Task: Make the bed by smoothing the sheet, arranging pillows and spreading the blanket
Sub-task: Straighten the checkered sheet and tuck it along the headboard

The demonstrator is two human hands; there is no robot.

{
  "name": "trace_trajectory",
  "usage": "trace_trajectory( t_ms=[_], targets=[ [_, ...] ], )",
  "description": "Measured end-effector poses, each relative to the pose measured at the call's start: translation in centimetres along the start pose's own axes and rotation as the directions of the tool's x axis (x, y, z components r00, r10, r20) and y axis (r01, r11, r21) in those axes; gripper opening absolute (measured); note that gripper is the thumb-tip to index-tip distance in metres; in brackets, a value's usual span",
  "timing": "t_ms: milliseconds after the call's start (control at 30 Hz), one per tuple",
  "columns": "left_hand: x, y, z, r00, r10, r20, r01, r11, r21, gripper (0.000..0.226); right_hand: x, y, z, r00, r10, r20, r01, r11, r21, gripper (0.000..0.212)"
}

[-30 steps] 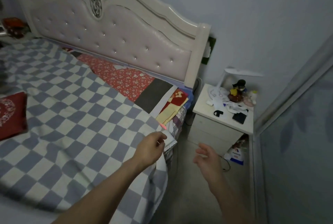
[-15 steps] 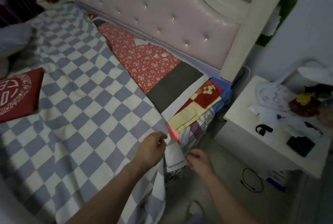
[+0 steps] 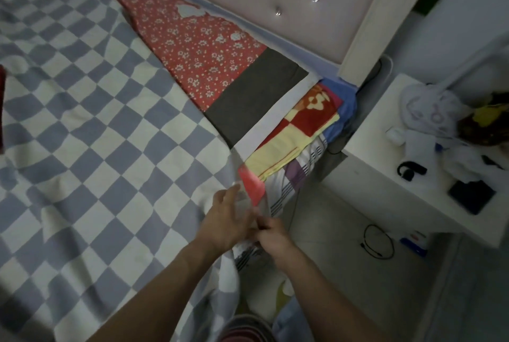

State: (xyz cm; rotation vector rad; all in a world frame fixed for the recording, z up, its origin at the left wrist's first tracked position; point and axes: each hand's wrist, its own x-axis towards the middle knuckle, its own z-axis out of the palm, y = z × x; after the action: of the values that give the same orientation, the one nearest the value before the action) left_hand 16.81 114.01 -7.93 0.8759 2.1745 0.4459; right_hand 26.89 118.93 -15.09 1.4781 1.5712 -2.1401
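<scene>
A blue-and-white checked sheet [image 3: 91, 149] covers most of the bed. Its corner hangs over the bed's near right edge. My left hand [image 3: 225, 220] lies at that corner with fingers stretched forward over the cloth. My right hand [image 3: 271, 234] is right beside it, fingers curled, pinching the sheet's edge. Beyond the sheet lies a red floral cloth [image 3: 192, 41] with a dark brown band [image 3: 253, 94], and below it a patchwork layer in red and yellow [image 3: 297, 132]. A sliver of a red pillow [image 3: 2, 110] shows at the far left edge.
The padded headboard [image 3: 289, 3] runs along the top. A white nightstand [image 3: 385, 176] stands right of the bed with a black device [image 3: 471, 195], a black clip and clutter on it. A cable loop [image 3: 377, 242] lies on the tiled floor between.
The view has moved closer and tilted down. My right hand came left from the air to the sheet's corner and now pinches it next to my left hand, whose fingers have spread out.
</scene>
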Motion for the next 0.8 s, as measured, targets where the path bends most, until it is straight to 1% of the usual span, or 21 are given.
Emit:
trace_trajectory(
  t_ms=[33, 67, 100, 133, 167, 200, 233, 300, 333, 367, 400, 433, 467, 533, 567, 600, 733, 800],
  targets=[
    [0.2, -0.1, -0.2, 0.997, -0.068, -0.022, 0.067, 0.997, -0.026, 0.069, -0.7, -0.5, 0.3, 0.992, -0.064, 0.107, 0.073, 0.994, -0.081, 0.026],
    [0.3, -0.3, -0.3, 0.994, -0.102, -0.049, 0.102, 0.995, -0.009, 0.072, -1.6, -1.1, 0.6, 0.974, -0.097, 0.206, 0.136, 0.974, -0.183, 0.026],
    [0.4, -0.6, -0.6, 0.993, -0.097, -0.071, 0.102, 0.991, 0.082, 0.067, -2.1, -1.3, 0.7, 0.952, -0.122, 0.280, 0.192, 0.952, -0.237, 0.023],
    [0.5, -1.0, -1.0, 0.994, -0.057, -0.095, 0.078, 0.970, 0.232, 0.055, -2.6, -1.3, 0.7, 0.942, -0.128, 0.311, 0.215, 0.941, -0.263, 0.017],
    [0.5, -1.4, -1.6, 0.991, -0.011, -0.130, 0.064, 0.910, 0.409, 0.044, -2.9, -1.3, 0.5, 0.938, -0.135, 0.319, 0.221, 0.943, -0.251, 0.010],
    [0.5, -1.8, -2.5, 0.986, 0.038, -0.162, 0.063, 0.817, 0.573, 0.040, -2.9, -1.3, 0.0, 0.947, -0.140, 0.290, 0.211, 0.950, -0.230, 0.014],
    [0.4, -2.1, -3.5, 0.982, 0.061, -0.178, 0.082, 0.711, 0.699, 0.043, -3.0, -1.5, -0.7, 0.965, -0.154, 0.212, 0.201, 0.954, -0.222, 0.021],
    [0.5, -3.0, -5.4, 0.974, 0.086, -0.210, 0.143, 0.489, 0.860, 0.059, -3.0, -2.0, -2.8, 0.982, -0.187, -0.034, 0.175, 0.959, -0.222, 0.024],
    [0.6, -3.2, -6.2, 0.974, 0.101, -0.204, 0.144, 0.423, 0.895, 0.067, -2.9, -2.3, -4.1, 0.969, -0.190, -0.160, 0.152, 0.962, -0.226, 0.024],
    [0.9, -3.3, -6.7, 0.978, 0.111, -0.178, 0.119, 0.403, 0.907, 0.070, -2.8, -2.8, -5.4, 0.947, -0.193, -0.257, 0.128, 0.960, -0.249, 0.024],
    [1.2, -3.0, -6.6, 0.980, 0.147, -0.138, 0.064, 0.420, 0.905, 0.070, -2.6, -3.1, -6.9, 0.928, -0.201, -0.314, 0.109, 0.952, -0.287, 0.024],
    [1.5, -2.5, -6.3, 0.967, 0.236, -0.098, -0.019, 0.450, 0.893, 0.069, -2.4, -3.5, -8.1, 0.914, -0.215, -0.344, 0.098, 0.940, -0.328, 0.024],
    [2.1, -1.8, -5.5, 0.941, 0.327, -0.082, -0.087, 0.470, 0.879, 0.067, -1.9, -3.9, -9.6, 0.906, -0.225, -0.357, 0.086, 0.927, -0.365, 0.024],
    [2.8, -0.7, -3.9, 0.911, 0.411, -0.037, -0.178, 0.470, 0.865, 0.057, -0.9, -4.8, -11.7, 0.903, -0.236, -0.360, 0.066, 0.902, -0.426, 0.023],
    [3.4, -0.3, -2.7, 0.903, 0.428, -0.036, -0.196, 0.487, 0.851, 0.052, 0.1, -5.1, -12.8, 0.900, -0.242, -0.362, 0.054, 0.887, -0.459, 0.023],
    [4.1, 0.1, -1.3, 0.910, 0.413, -0.033, -0.204, 0.516, 0.832, 0.050, 1.2, -5.4, -14.0, 0.898, -0.251, -0.361, 0.046, 0.870, -0.491, 0.023],
    [6.4, 1.4, 2.3, 0.913, 0.406, -0.048, -0.232, 0.611, 0.757, 0.059, 5.7, -6.6, -17.3, 0.867, -0.327, -0.377, 0.067, 0.826, -0.560, 0.021],
    [7.9, 2.0, 3.4, 0.917, 0.392, -0.071, -0.222, 0.649, 0.728, 0.053, 7.9, -7.1, -18.9, 0.857, -0.368, -0.361, 0.062, 0.769, -0.637, 0.022]
  ],
)
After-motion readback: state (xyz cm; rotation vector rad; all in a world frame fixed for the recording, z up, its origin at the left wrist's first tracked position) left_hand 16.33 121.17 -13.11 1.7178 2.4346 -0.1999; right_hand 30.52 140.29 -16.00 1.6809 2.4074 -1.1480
